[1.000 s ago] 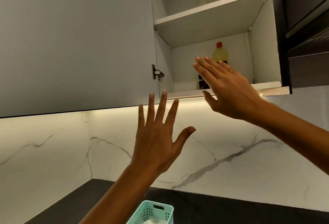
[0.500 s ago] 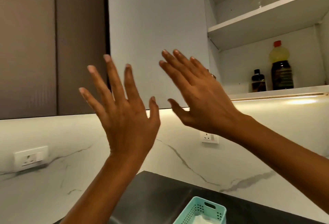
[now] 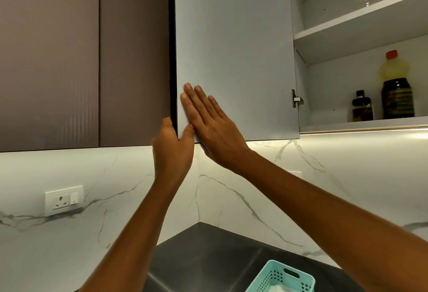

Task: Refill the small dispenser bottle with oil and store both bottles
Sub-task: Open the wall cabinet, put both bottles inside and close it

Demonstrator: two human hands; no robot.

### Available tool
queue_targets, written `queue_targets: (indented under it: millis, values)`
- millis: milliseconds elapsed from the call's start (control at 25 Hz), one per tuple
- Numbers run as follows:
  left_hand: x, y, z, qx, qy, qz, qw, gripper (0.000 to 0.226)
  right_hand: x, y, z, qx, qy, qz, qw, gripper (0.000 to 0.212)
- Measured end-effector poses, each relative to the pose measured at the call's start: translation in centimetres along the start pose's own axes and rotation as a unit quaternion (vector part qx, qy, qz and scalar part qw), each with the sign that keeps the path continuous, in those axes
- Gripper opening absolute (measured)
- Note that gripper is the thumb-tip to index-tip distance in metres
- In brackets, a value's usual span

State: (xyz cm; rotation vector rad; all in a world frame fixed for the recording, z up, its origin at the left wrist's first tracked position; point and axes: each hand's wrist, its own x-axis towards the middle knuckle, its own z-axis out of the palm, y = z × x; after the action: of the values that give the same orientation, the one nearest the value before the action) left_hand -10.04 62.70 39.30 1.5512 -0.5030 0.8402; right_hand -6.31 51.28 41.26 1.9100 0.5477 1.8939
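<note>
Both hands leave mid-air: the left hand (image 3: 172, 150) now grips the edge of the cabinet door (image 3: 234, 48), the right hand (image 3: 213, 129) presses flat on it.

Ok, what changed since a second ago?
The left hand gripped the free edge of the open pale grey cabinet door; the right hand pressed flat on its inner face. The large red-capped oil bottle and small dark bottle stay on the white shelf.

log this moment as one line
left hand: grips cabinet door edge | right hand: flat on door | large oil bottle, small dispenser bottle: upright on lower shelf
</note>
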Motion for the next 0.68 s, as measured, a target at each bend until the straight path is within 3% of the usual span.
queue_targets:
  millis: [280,400,520,680]
  values:
    - [-2.1,0.6,1.1,-0.056,0.052,0.052,0.996,0.036,-0.9,0.3,-2.2,0.046,0.02,0.034,0.998,0.081]
    - [-4.9,2.3,2.3,-0.087,0.079,0.119,0.986,0.03,-1.7,1.7,-5.9,0.091,0.025,0.024,0.995,0.069]
    - [-7.5,4.0,3.5,-0.102,0.093,0.203,0.969,0.028,-2.3,4.2,-10.6,-0.001,0.014,-0.055,0.998,0.054]
    - [-9.4,5.6,5.9,-0.097,0.102,0.285,0.948,0.038,-3.2,7.5,-15.6,-0.097,0.026,-0.128,0.987,0.058]
